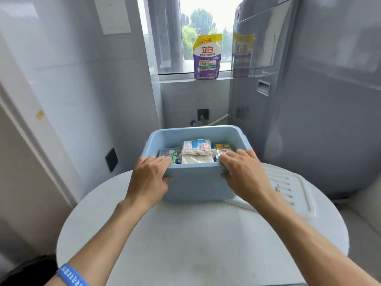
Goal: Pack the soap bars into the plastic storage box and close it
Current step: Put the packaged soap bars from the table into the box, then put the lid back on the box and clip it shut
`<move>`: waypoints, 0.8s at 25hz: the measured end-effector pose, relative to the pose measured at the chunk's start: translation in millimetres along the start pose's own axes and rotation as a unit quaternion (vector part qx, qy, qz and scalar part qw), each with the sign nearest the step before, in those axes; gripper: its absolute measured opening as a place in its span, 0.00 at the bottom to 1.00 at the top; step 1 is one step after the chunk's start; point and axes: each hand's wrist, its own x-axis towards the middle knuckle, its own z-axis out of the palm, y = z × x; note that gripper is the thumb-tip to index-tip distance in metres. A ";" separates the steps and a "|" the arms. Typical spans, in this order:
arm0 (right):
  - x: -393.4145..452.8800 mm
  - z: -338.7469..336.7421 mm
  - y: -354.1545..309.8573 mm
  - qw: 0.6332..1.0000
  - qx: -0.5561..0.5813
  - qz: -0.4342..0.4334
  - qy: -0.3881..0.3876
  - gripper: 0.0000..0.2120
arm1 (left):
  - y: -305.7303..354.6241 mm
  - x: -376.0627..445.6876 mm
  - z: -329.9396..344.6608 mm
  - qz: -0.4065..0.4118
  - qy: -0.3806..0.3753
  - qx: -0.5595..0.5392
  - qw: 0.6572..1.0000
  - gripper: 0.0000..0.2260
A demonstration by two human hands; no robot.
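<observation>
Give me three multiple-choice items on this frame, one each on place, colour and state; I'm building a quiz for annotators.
1. Where does the white lid lie?
A. On the box
B. On the table, right of the box
C. On the windowsill

2. What colour is the storage box?
A. Light blue
B. Red
C. Black

3. What are the hands doing?
A. Both gripping the box's near rim
B. Both resting flat on the table
C. One lifting the lid

Answers: 1 B, it lies flat beside the open box. 2 A, its walls are pale blue. 3 A, left hand and right hand wrap the rim.

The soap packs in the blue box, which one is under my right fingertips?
The yellow-green pack at the box's right end; the white cloth-wrapped one sits mid-box, the green-white one by the left hand.
</observation>
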 end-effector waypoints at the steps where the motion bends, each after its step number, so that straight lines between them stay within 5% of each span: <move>1: 2.4 9.1 -6.9 1.000 -0.001 -0.006 -0.024 0.16 | -6.1 -6.3 3.9 -0.013 -0.036 -0.001 0.999 0.15; 4: 9.4 18.2 -9.3 0.998 0.014 -0.015 -0.056 0.15 | -3.7 -2.4 6.2 -0.028 -0.077 -0.002 0.997 0.10; 7: 8.7 1.5 2.0 0.980 0.181 -0.003 -0.080 0.17 | 33.5 9.8 5.1 0.038 -0.041 -0.031 0.998 0.16; 10: 3.2 -11.2 16.2 0.889 0.409 0.205 0.037 0.19 | 71.6 24.0 10.4 0.053 -0.034 -0.085 0.994 0.14; 12: -11.8 -4.1 41.6 0.838 0.418 0.347 0.058 0.15 | 86.4 32.4 19.7 0.048 -0.055 -0.091 0.993 0.15; 14: -35.9 11.6 73.3 0.862 0.313 0.379 -0.120 0.16 | 96.8 37.8 28.2 0.050 -0.058 -0.064 0.995 0.15; 16: -60.8 29.1 90.3 0.879 0.170 0.276 -0.349 0.32 | 100.3 37.8 31.5 0.042 -0.034 -0.054 0.997 0.13; 18: -72.8 42.1 97.2 0.889 0.072 0.191 -0.409 0.39 | 101.6 36.8 32.1 0.039 -0.009 -0.062 0.997 0.12; 20: -73.5 48.7 97.7 0.911 0.046 0.177 -0.369 0.39 | 99.0 36.0 32.2 0.038 0.003 -0.063 0.997 0.13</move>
